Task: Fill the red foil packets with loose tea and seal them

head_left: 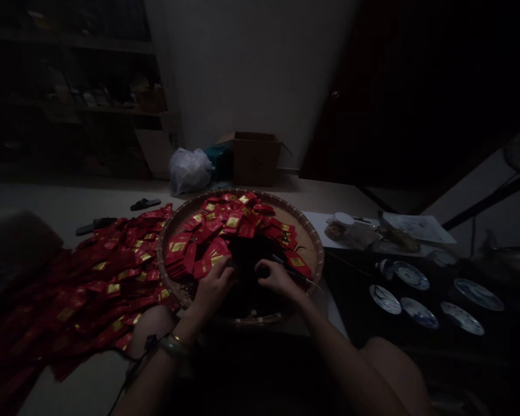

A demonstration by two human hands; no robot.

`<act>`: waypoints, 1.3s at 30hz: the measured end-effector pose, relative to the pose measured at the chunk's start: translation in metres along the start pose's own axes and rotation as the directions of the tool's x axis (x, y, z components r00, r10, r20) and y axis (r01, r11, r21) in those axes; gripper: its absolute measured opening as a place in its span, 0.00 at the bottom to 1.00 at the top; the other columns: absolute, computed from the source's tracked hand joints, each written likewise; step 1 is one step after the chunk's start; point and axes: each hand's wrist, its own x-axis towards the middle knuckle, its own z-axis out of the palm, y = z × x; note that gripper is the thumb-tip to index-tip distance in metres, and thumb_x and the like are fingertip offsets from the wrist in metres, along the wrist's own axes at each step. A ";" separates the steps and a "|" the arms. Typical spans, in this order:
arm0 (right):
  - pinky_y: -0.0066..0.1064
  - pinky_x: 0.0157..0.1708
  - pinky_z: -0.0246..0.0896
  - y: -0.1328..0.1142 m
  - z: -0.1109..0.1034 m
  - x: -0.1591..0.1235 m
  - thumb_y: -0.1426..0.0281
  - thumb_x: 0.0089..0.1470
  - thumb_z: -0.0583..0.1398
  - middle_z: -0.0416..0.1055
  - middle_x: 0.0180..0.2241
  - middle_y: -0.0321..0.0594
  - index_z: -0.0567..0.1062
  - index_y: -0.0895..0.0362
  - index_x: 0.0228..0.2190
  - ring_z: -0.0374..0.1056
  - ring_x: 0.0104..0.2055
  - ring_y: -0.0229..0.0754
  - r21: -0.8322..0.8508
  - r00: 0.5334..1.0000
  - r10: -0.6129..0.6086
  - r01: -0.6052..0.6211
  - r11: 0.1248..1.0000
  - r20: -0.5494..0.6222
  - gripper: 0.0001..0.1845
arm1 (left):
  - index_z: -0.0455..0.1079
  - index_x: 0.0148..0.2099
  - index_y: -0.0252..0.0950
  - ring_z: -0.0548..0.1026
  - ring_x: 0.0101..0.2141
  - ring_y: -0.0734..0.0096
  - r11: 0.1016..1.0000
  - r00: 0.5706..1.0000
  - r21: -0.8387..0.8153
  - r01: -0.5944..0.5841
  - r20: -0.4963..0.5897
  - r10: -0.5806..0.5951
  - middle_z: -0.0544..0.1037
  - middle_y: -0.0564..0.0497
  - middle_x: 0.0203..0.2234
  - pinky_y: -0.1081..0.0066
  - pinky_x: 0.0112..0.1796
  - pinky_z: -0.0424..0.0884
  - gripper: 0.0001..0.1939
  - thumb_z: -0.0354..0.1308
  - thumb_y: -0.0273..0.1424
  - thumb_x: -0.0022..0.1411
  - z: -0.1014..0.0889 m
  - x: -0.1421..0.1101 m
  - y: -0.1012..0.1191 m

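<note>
Dim room, pale wall [251, 75] behind. Basket [309, 234] holds red packets [233, 222], mostly far and left; floor packets [113, 288] beside it. Left hand [216, 281] and right hand [279, 278] over dark patch [247, 300], fingers curled, grip undeterminable. Step judged fine fingertip handling; calls for light, controlled pinch.

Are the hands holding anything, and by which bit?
Too dark to tell: the left hand and right hand curl over the dark heap in the basket.

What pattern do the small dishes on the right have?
The dishes look white with blue painted designs, clearest in the head view.
</note>
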 end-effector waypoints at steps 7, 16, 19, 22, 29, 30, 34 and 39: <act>0.30 0.32 0.64 -0.028 -0.017 0.013 0.65 0.38 0.64 0.67 0.30 0.34 0.71 0.56 0.33 0.65 0.32 0.38 0.550 0.997 0.059 -0.019 0.835 -0.054 0.16 | 0.71 0.41 0.39 0.72 0.42 0.64 0.999 0.997 -0.003 -0.054 0.054 0.054 0.71 0.46 0.42 0.71 0.36 0.73 0.07 0.55 0.26 0.59 0.005 0.010 -0.003; 0.32 0.38 0.63 -0.057 0.001 0.033 0.72 0.37 0.62 0.71 0.31 0.36 0.73 0.58 0.32 0.68 0.35 0.40 0.486 0.989 -0.149 0.131 0.864 -0.002 0.14 | 0.72 0.43 0.39 0.71 0.44 0.63 0.982 0.995 -0.184 -0.035 0.084 0.051 0.68 0.45 0.47 0.65 0.41 0.73 0.11 0.55 0.25 0.58 0.002 0.013 -0.006; 0.34 0.44 0.62 -0.057 -0.001 0.034 0.76 0.38 0.60 0.74 0.35 0.38 0.75 0.58 0.35 0.69 0.40 0.42 0.384 0.970 -0.238 0.202 0.901 0.048 0.17 | 0.72 0.45 0.41 0.71 0.45 0.64 0.977 0.995 -0.213 -0.020 0.087 0.039 0.67 0.47 0.49 0.65 0.44 0.72 0.13 0.55 0.24 0.58 0.002 0.010 -0.008; 0.33 0.44 0.62 -0.061 -0.007 0.032 0.77 0.38 0.61 0.74 0.38 0.39 0.75 0.58 0.38 0.69 0.42 0.42 0.293 0.965 -0.252 0.221 0.930 0.071 0.20 | 0.72 0.44 0.42 0.71 0.45 0.65 0.979 0.999 -0.205 -0.006 0.050 0.017 0.67 0.48 0.48 0.67 0.43 0.72 0.13 0.56 0.25 0.58 0.003 0.008 -0.006; 0.28 0.35 0.61 -0.081 -0.024 0.028 0.76 0.43 0.61 0.74 0.33 0.38 0.75 0.58 0.36 0.69 0.36 0.39 -0.026 0.954 -0.258 0.264 0.964 0.152 0.14 | 0.74 0.40 0.42 0.72 0.40 0.67 0.990 0.998 -0.127 0.065 -0.007 -0.067 0.65 0.48 0.48 0.71 0.36 0.73 0.07 0.57 0.28 0.58 0.004 0.008 0.002; 0.28 0.35 0.60 -0.084 -0.024 0.028 0.77 0.45 0.60 0.75 0.33 0.38 0.76 0.58 0.35 0.69 0.36 0.40 -0.079 0.941 -0.269 0.290 0.954 0.206 0.12 | 0.74 0.39 0.42 0.72 0.39 0.67 0.991 0.998 -0.113 0.069 -0.003 -0.070 0.65 0.48 0.48 0.71 0.35 0.72 0.07 0.57 0.29 0.58 0.003 0.008 0.002; 0.29 0.33 0.58 -0.093 -0.017 0.033 0.77 0.48 0.57 0.75 0.33 0.42 0.78 0.57 0.29 0.70 0.36 0.43 -0.309 0.932 -0.236 0.318 0.896 0.275 0.10 | 0.75 0.39 0.42 0.72 0.40 0.65 0.998 1.000 -0.053 0.024 -0.001 -0.024 0.67 0.47 0.46 0.71 0.36 0.72 0.07 0.57 0.32 0.59 0.001 0.007 -0.001; 0.30 0.37 0.62 -0.085 -0.005 0.041 0.76 0.48 0.58 0.75 0.34 0.41 0.77 0.58 0.33 0.70 0.37 0.42 -0.098 0.958 -0.271 0.279 0.955 0.091 0.10 | 0.74 0.40 0.41 0.71 0.45 0.59 0.999 0.999 -0.020 -0.040 -0.036 0.039 0.68 0.45 0.48 0.62 0.43 0.70 0.07 0.58 0.31 0.58 -0.001 0.007 -0.007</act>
